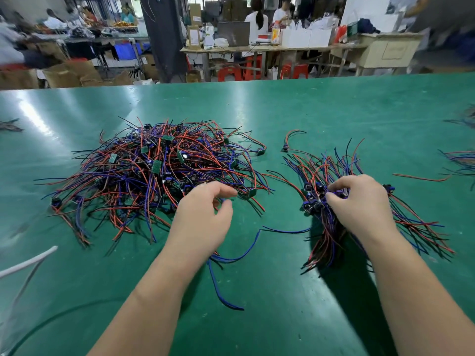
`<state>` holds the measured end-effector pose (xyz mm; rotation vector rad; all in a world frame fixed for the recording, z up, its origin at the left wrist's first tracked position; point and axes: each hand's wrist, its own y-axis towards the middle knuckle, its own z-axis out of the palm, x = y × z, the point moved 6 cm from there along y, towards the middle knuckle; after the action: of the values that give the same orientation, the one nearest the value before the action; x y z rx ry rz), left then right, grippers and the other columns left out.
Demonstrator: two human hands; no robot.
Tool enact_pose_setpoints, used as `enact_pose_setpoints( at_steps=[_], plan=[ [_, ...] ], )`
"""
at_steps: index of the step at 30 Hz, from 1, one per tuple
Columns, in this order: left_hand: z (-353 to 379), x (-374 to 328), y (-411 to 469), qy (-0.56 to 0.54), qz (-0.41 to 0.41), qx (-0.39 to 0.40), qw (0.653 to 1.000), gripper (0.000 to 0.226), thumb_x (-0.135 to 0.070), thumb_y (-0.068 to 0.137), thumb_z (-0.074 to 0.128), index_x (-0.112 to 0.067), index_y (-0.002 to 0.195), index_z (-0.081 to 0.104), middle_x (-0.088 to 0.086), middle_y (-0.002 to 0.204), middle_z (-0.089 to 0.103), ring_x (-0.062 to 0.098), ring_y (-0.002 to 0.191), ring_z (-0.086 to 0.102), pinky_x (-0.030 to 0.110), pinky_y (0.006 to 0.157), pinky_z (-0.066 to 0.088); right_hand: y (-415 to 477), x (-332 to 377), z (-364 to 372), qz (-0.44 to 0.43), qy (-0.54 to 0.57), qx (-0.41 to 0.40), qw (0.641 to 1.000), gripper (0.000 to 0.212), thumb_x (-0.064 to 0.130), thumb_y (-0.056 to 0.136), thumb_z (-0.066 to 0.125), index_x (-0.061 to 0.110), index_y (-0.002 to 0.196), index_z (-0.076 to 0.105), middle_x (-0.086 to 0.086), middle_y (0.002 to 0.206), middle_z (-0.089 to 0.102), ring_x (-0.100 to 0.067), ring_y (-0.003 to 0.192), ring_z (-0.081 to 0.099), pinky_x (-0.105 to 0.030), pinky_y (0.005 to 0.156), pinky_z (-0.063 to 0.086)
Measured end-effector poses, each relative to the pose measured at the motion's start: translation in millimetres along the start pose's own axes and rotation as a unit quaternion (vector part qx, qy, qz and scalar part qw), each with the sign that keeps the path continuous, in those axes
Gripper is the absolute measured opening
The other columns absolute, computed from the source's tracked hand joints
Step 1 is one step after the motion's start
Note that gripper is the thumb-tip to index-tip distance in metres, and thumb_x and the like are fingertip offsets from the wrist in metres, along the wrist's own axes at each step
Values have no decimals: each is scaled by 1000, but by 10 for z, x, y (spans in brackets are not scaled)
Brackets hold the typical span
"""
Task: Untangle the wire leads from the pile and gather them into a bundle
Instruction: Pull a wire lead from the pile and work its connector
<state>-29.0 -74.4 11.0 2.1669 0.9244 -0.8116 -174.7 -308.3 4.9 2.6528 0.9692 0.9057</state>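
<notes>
Left hand (203, 217): at the near right edge of the pile (154, 170); fingers curled, thumb and forefinger close together over the outermost wires; whether they pinch a wire I cannot tell
Right hand (359, 204): well to the right of the pile; fingers curled round the middle of the bundle (331, 235), gripping it where the dark connectors cluster
Bundle: right of the pile and apart from it; red, blue and black wires fan out beyond the hand on its far side and its near side; its near ends rest on the surface (308, 111)
Pile: a tangled heap of red, blue and black leads with small green boards (155, 167) scattered through it; it lies on the surface, wire ends sticking out all round
Blue lead (223, 286): nearer than the pile, trailing from under the left hand towards the viewer; another blue strand runs from there towards the bundle
Single lead (291, 140): just right of the pile's far side, curled, lying alone
Red wire (421, 178): far right of the pile, beyond the bundle, lying flat
White cable (28, 260): near left of the pile, at the frame edge
Other wire heaps (462, 160): far right of the pile, cut off by the frame
Background: beyond the pile, past the surface's far edge, tables, boxes, red stools and seated people
</notes>
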Motion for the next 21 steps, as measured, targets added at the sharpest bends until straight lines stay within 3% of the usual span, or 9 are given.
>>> enact_pose_setpoints(
  at_steps=[2,4,7,9,13,15,18,21],
  plan=[
    [57,59,-10,48,-20,44,998,16,-20,88,58,-32,92,68,-17,84,65,-5,65,56,7,63,40,-14,83,23,-27,13,8,1000,13,15,80,66,15,90,75,-8,93,63,-20,82,51,-23,68,26],
    [80,103,-18,102,-39,58,992,19,-20,90,54,-31,96,69,-14,88,68,8,72,61,25,74,50,-69,233,73,-85,30,33,995,12,15,80,68,17,91,75,1,85,59,-13,75,48,-20,67,27],
    [25,143,8,163,-52,49,984,33,-11,92,46,-32,105,67,-8,107,68,23,92,62,39,86,50,-263,514,250,-184,52,142,971,16,22,82,71,21,97,74,10,85,56,1,70,46,-16,71,30],
    [-44,225,45,224,-62,48,971,37,-12,92,44,-35,113,63,-4,115,64,23,105,57,41,92,47,-440,695,382,-241,66,209,946,20,29,84,70,23,102,73,10,91,58,7,73,45,-15,73,30],
    [-233,466,64,318,-153,66,934,39,-44,91,48,-42,129,41,-2,107,64,28,107,51,41,93,39,-672,909,558,-292,73,252,920,23,32,87,66,22,107,71,5,97,63,-10,88,56,-18,79,39],
    [-213,513,45,296,-182,99,932,40,-56,86,50,-46,124,43,-9,101,67,25,104,57,39,95,36,-699,928,588,-297,73,255,917,22,31,88,64,22,107,71,5,96,64,-9,88,56,-15,78,37],
    [-87,494,30,267,-179,129,938,42,-60,79,60,-46,119,57,-12,114,66,19,111,58,34,98,40,-681,896,584,-282,82,257,921,19,29,88,63,22,104,71,6,95,64,-7,87,57,-15,79,39],
    [-2,478,6,246,-170,147,943,45,-57,72,69,-41,113,62,-13,103,66,16,105,59,34,96,44,-660,870,566,-267,91,255,925,17,28,88,64,23,102,71,7,94,65,-6,87,58,-13,78,39]
  ],
)
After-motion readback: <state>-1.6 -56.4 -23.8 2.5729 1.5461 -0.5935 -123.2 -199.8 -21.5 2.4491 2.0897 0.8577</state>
